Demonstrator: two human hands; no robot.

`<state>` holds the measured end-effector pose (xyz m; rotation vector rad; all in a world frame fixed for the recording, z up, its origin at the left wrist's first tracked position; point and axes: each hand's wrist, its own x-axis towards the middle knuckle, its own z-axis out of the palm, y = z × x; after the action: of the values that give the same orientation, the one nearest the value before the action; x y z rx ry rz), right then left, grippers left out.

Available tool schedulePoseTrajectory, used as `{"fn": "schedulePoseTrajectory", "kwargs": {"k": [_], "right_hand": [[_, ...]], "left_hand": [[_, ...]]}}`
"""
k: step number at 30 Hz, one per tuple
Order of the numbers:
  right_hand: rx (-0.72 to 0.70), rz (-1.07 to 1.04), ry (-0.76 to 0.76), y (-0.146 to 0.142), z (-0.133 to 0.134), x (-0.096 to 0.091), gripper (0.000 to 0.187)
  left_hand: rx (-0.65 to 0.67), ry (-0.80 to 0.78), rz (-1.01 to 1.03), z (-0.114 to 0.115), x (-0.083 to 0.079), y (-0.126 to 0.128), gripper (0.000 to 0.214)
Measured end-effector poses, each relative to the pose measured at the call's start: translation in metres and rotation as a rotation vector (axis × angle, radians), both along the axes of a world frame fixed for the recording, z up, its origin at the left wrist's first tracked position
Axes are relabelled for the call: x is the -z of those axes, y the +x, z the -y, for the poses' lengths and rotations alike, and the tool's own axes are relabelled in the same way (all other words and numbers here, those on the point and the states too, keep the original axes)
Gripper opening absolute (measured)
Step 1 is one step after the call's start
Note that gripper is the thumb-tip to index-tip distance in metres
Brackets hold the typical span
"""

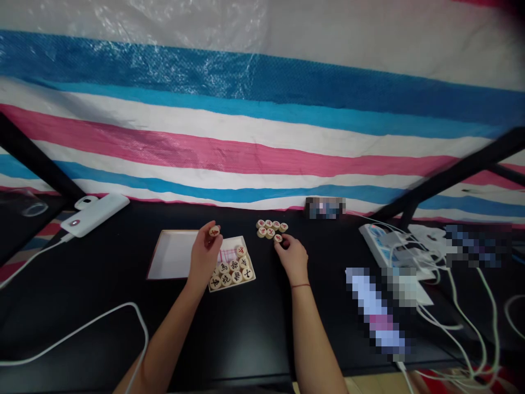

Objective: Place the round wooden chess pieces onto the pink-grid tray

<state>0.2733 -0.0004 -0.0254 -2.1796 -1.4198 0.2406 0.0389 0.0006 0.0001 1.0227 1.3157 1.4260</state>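
Observation:
My left hand is closed on a round Chinese chess piece, raised over the left part of an open box. Inside the box lie several black-marked pieces and one red-marked piece; my hand hides part of it. To the right, my right hand has its fingers around a red-marked chess piece at table level. That piece sits at the front right of a cluster of red-marked pieces set in two rows.
A box lid lies left of the box. A white power bank with a cable stands at the far left. On the right are a power strip, tangled white cables and a blurred-out device. Striped sheeting hangs behind the black table.

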Motion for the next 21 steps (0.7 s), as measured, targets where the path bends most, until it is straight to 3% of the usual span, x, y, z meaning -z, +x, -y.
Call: {"fn": "schedulePoseTrajectory", "kwargs": {"k": [4, 7, 10, 12, 14, 18, 21], "right_hand": [[-0.014, -0.085, 0.13, 0.0, -0.003, 0.0, 0.027], [-0.064, -0.143, 0.303, -0.015, 0.002, -0.012, 0.025], [-0.267, -0.288, 0.486, -0.047, 0.016, -0.032, 0.023], [-0.467, -0.326, 0.485, -0.07, 0.027, -0.042, 0.022], [-0.569, -0.361, 0.454, -0.087, 0.034, -0.047, 0.02], [-0.524, -0.42, 0.429, -0.083, 0.03, -0.043, 0.017], [-0.284, -0.338, 0.476, -0.051, 0.017, -0.031, 0.021]], "left_hand": [[0.108, -0.044, -0.118, 0.004, -0.003, 0.002, 0.043], [0.185, 0.023, -0.367, 0.008, -0.005, 0.004, 0.039], [0.235, 0.229, -0.663, 0.014, -0.005, 0.007, 0.031], [0.278, 0.357, -0.753, 0.016, -0.004, 0.008, 0.028], [0.308, 0.417, -0.779, 0.017, -0.001, 0.01, 0.028], [0.353, 0.434, -0.822, 0.018, 0.002, 0.011, 0.034], [0.357, 0.37, -1.005, 0.02, -0.001, 0.011, 0.051]]}}
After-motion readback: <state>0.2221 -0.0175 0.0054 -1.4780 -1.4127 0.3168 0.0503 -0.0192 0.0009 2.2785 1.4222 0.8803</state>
